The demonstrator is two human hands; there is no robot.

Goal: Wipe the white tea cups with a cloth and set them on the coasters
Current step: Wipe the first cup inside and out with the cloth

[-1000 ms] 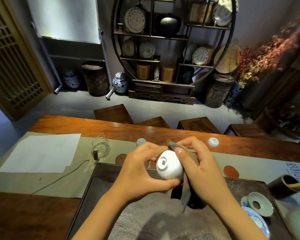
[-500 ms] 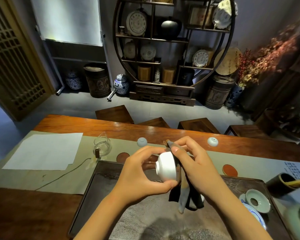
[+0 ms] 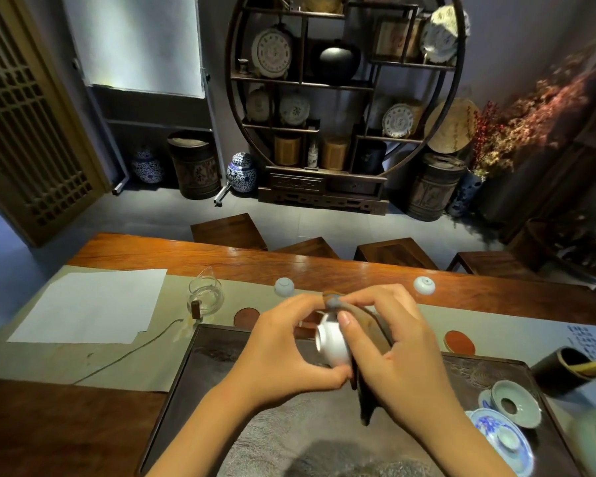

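Note:
A white tea cup (image 3: 331, 343) is held on its side over the dark tea tray (image 3: 221, 366), its foot turned left. My left hand (image 3: 283, 349) grips it by foot and rim. My right hand (image 3: 398, 342) pinches a dark brown cloth (image 3: 370, 373) against the cup's mouth, and the cloth's tail hangs below. Two more white cups (image 3: 284, 286) (image 3: 424, 285) sit upside down on the table runner behind. Round red-brown coasters lie at left (image 3: 246, 316) and right (image 3: 459, 342); another behind my hands is mostly hidden.
A glass pitcher (image 3: 205, 297) and a white paper sheet (image 3: 90, 306) lie left on the runner. A celadon strainer (image 3: 515, 404) and a blue-and-white saucer (image 3: 499, 438) sit on the tray's right end, next to a dark holder (image 3: 561, 371). Wooden stools (image 3: 227, 230) stand beyond the table.
The cup has turned in my hands from foot facing me to lying on its side, foot left. My right hand has shifted the cloth over the mouth. Both hands stay over the tray.

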